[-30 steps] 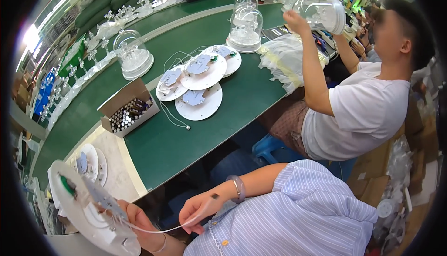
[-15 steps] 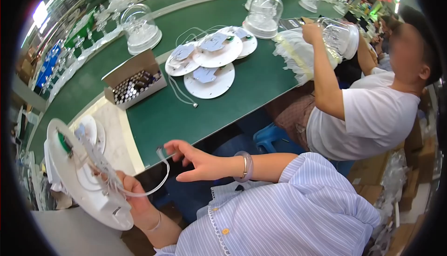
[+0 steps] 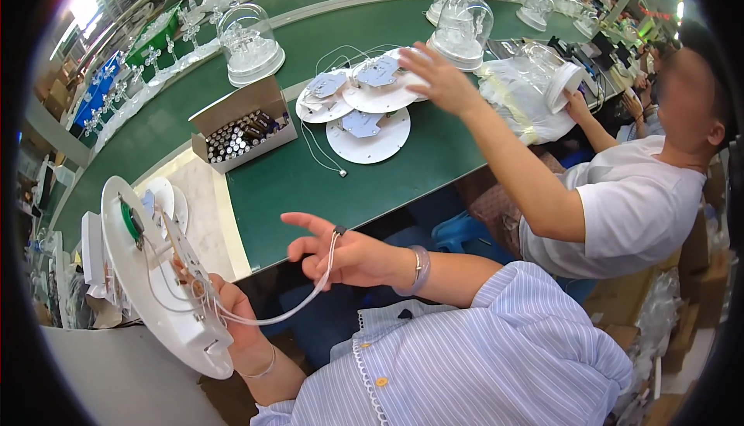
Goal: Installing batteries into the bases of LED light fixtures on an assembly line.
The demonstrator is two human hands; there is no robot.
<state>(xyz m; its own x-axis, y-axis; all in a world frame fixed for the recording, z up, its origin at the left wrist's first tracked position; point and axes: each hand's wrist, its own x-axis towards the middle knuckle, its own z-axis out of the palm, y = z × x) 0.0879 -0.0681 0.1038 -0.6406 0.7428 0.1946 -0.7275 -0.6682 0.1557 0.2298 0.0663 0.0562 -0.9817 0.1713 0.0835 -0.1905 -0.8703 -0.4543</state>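
My left hand (image 3: 242, 317) grips the rim of a round white plastic base (image 3: 128, 263) with a green part, thin wires and a pale plate on its inner side. A white cable (image 3: 275, 320) runs from that base to my right hand (image 3: 353, 258). Its small dark plug (image 3: 339, 230) sticks up above the right fingers. The right index finger stretches out, while the other fingers are curled around the cable. Beyond my hands, several similar white bases (image 3: 368, 143) with grey-blue plates lie piled on the green table (image 3: 310, 209).
An open cardboard box of batteries (image 3: 256, 151) stands left of the pile. Clear domes (image 3: 252, 50) stand farther back. At right, a co-worker (image 3: 612, 201) stretches one hand (image 3: 446, 81) over the pile and holds a white-based dome (image 3: 566, 85). A blue stool (image 3: 465, 236) is below the table edge.
My right hand has taken hold of the cable, whose plug end now rises above the fingers. The co-worker's arm has reached left over the pile, and their dome has tipped lower.
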